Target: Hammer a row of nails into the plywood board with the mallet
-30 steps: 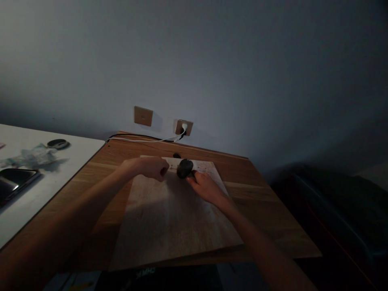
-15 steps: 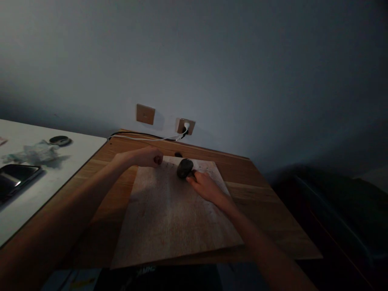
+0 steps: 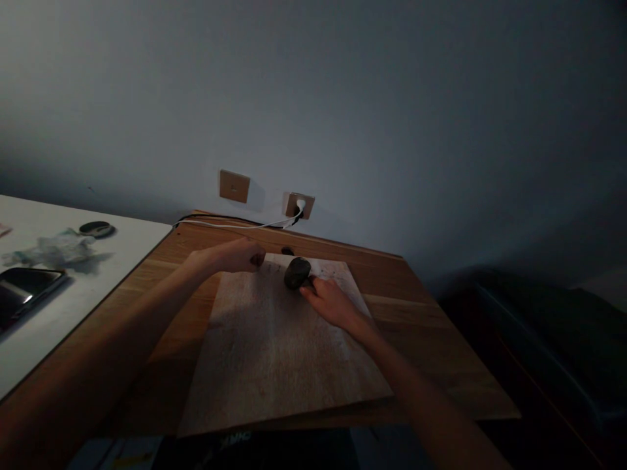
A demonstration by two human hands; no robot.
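My right hand point(image 3: 331, 300) is wrapped round the short handle of what looks like a dark mallet point(image 3: 297, 272). Its rounded black head sits over the upper part of a pale wooden board point(image 3: 274, 352); whether head and board touch I cannot tell. At the board's top left corner my left hand point(image 3: 245, 254) is closed, fingers curled in. Anything inside that fist is hidden. Several small dark marks lie on the board between the two hands, too small to name.
The board lies on a brown wooden table point(image 3: 416, 326) against the wall. Cables point(image 3: 220, 224) run along its back edge to a socket point(image 3: 300, 205). On the white table point(image 3: 132, 238) at left are a dark glossy device point(image 3: 29, 287), crumpled plastic point(image 3: 63, 251) and a round lid-like thing point(image 3: 96, 229).
The mallet's head has turned slightly in my right hand's grip and shows more of its face. My left hand is almost where it was, still closed.
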